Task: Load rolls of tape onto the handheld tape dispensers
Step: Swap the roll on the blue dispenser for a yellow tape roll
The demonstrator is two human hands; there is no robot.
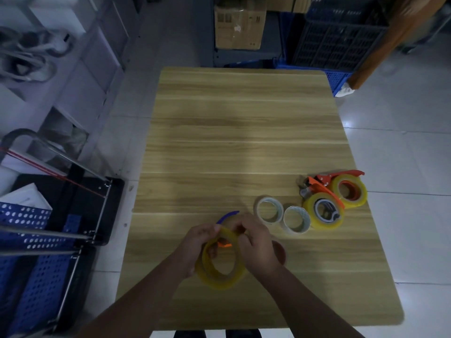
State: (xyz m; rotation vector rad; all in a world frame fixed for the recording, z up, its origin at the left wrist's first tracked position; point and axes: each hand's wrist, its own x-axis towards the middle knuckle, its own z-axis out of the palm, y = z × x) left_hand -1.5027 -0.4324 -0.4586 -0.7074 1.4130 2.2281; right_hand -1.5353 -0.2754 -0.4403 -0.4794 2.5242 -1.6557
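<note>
Dim light falls on a pale wood-grain table (244,142) with rounded corners, standing on glossy white floor tiles; beyond its far edge are a cardboard box (238,28) and stacked perforated plastic crates (336,42), and off the left hand's side sits a trolley of blue perforated metal (36,240) with steel rails. Near the table's front edge both hands meet over one yellowish, translucent roll of tape (220,261), a wide ring held tilted on edge above the wood. The left hand (199,247) is curled closed around the roll's left rim, thumb on top. The right hand (256,245) is also closed, its fingers bent down onto the upper right rim and pinching at something there that I cannot make out. Inside the ring a small orange piece (225,245) shows, and just past the knuckles a curved blue plastic strip (228,216) pokes out, likely part of a dispenser mostly hidden by the hands. Just beyond the right hand lie two small clear rolls (283,217) with white cores, flat and touching. Farther out to the right rest two orange dispensers (324,185), each carrying a glossy yellow roll (324,211), huddled together near the table's right edge.
</note>
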